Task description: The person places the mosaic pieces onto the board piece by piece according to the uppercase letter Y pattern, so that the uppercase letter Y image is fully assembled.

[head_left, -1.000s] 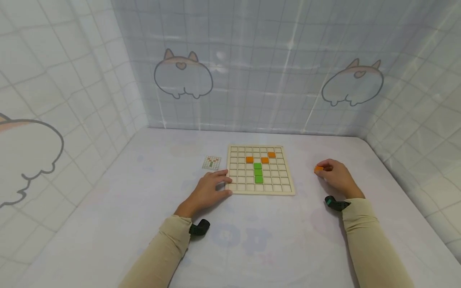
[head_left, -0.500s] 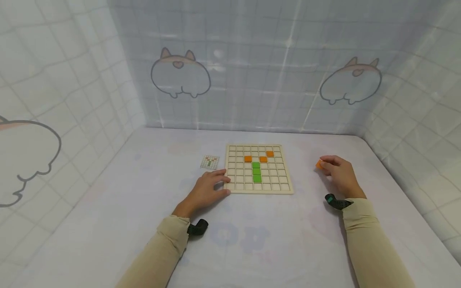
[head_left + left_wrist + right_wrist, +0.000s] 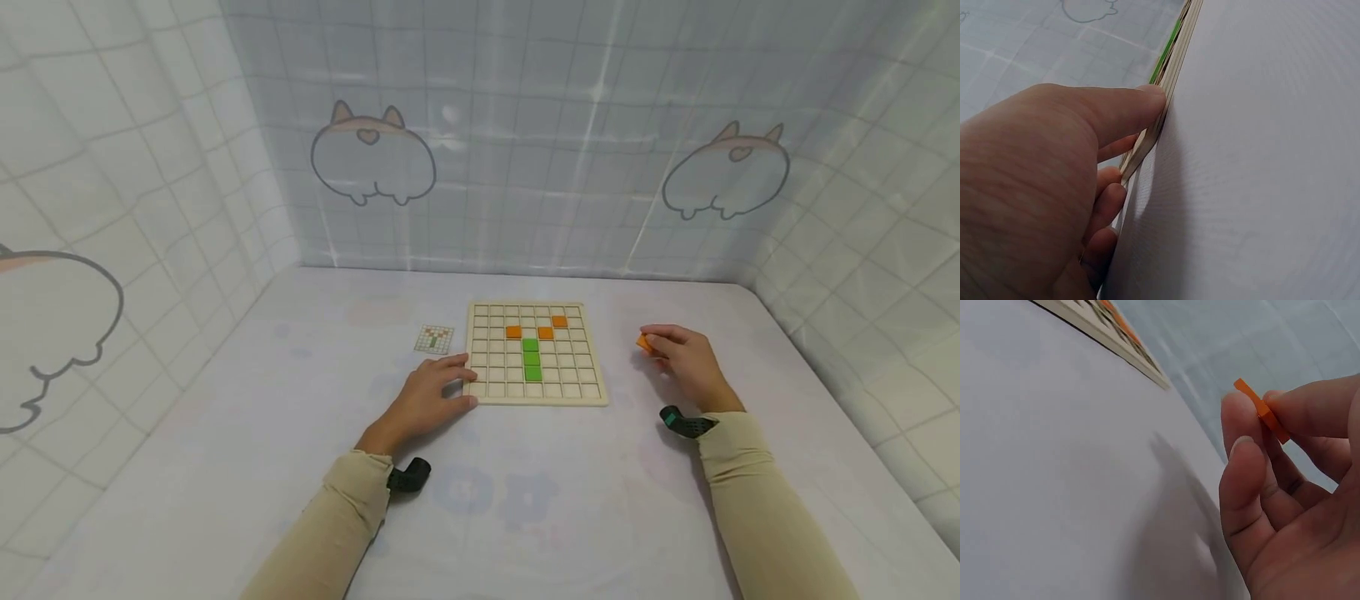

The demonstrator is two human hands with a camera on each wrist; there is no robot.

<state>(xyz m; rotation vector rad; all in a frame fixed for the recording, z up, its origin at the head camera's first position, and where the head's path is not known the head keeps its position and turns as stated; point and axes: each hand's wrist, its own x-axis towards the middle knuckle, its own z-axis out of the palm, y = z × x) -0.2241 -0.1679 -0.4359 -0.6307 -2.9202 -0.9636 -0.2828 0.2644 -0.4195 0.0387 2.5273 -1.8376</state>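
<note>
A square wooden grid board [image 3: 573, 390] lies flat on the table with three green tiles [image 3: 532, 358] in a column. Three orange tiles [image 3: 545, 333] sit above them in separate cells. My left hand [image 3: 423, 398] rests against the board's left edge. In the left wrist view its thumb [image 3: 1129, 112] touches the board's side near a corner, the other fingers loosely bent. Right of the board, my right hand [image 3: 692, 362] pinches a loose orange tile [image 3: 1270, 422] between thumb and fingers, held above the table; the hand partly hides it in the head view.
A small pattern card [image 3: 434, 339] with a printed grid lies left of the board. The white table cloth [image 3: 540, 517] reaches back to a tile-patterned curtain [image 3: 525, 167] with cartoon figures, which also hangs on both sides.
The right hand drew slightly rightward with the orange tile, then moved back left toward the board. My left hand stays at the board's edge. The head view has shifted slightly.
</note>
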